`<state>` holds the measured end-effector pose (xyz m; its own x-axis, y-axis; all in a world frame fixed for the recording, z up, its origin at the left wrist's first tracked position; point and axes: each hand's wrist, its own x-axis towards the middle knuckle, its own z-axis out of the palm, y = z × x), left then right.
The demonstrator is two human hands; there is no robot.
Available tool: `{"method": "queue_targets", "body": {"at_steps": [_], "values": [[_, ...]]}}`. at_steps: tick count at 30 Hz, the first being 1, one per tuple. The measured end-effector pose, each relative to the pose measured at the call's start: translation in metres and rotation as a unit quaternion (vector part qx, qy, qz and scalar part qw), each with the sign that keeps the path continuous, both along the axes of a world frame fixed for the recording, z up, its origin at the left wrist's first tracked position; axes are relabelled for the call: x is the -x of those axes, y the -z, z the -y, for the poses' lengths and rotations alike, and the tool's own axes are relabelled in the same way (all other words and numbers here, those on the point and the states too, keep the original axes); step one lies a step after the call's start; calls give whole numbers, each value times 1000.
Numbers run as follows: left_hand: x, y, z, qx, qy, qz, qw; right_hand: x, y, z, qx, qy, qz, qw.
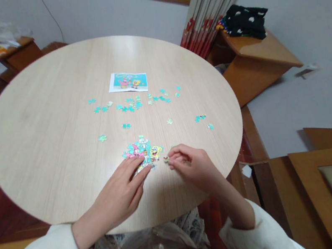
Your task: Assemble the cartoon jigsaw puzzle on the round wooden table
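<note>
Diffuse, moderately bright indoor light covers the round pale-wood tabletop (43, 132) with faint shadows near the left hand (122, 187), while the small turquoise puzzle pieces (131, 109) beyond it look soft, and wide-angle distortion tilts the brown wooden cabinet (255, 67) rightward beyond the right hand (190, 163).

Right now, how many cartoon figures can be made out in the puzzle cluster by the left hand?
3: a pink figure on the left, a pale figure in the middle, a yellow figure on the right. The left hand covers part of the cluster, so more may be hidden.
</note>
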<state>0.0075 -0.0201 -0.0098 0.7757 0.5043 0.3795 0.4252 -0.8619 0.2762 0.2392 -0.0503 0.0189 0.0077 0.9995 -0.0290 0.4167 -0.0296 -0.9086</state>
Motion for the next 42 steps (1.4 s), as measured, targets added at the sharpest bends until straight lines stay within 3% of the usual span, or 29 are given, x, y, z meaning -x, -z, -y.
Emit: {"method": "queue_targets", "body": {"at_steps": [8,18,27,36,42], "values": [[-2,2,0,15,1,1,1000,29,7,-1,-26,29,45,998],[-5,1,1,25,-8,-3,1000,34,3,-6,-16,22,169,985],[-7,0,1,20,-1,-19,1000,33,2,-10,-21,10,193,981],[-6,1,0,42,-2,-2,999,37,9,-12,-79,-33,311,946],[-6,3,0,48,-9,0,999,33,15,-5,-108,-5,239,965]]}}
